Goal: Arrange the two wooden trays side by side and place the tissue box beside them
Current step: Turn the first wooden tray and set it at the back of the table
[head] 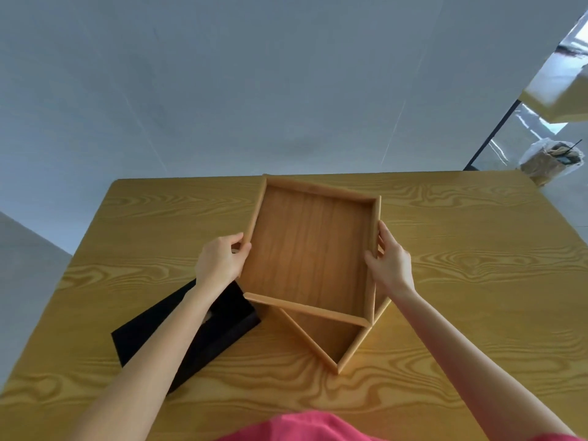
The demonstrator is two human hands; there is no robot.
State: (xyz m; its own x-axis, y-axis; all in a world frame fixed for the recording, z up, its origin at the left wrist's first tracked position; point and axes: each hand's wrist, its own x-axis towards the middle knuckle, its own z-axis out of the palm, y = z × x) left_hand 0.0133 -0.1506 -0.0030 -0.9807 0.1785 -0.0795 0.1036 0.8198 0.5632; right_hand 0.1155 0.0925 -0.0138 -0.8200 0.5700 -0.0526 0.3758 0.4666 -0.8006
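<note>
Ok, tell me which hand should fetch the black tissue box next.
Left. The left hand grips the upper tray directly above the black tissue box; the right hand is across both trays.

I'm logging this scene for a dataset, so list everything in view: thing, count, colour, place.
upper tray: 1, light wood, held by its two long sides, overlapping the lower one
lower tray: 1, light wood, on the table, turned at an angle, mostly covered
tissue box: 1, black, on the table left of the trays, partly under the left forearm
table: 1, yellow wood grain, fills the lower half
bag: 1, pale, on the floor far right; contents unclear
left hand: 1, fingers on the upper tray's left rim
right hand: 1, fingers on its right rim
pink garment: bottom edge
</note>
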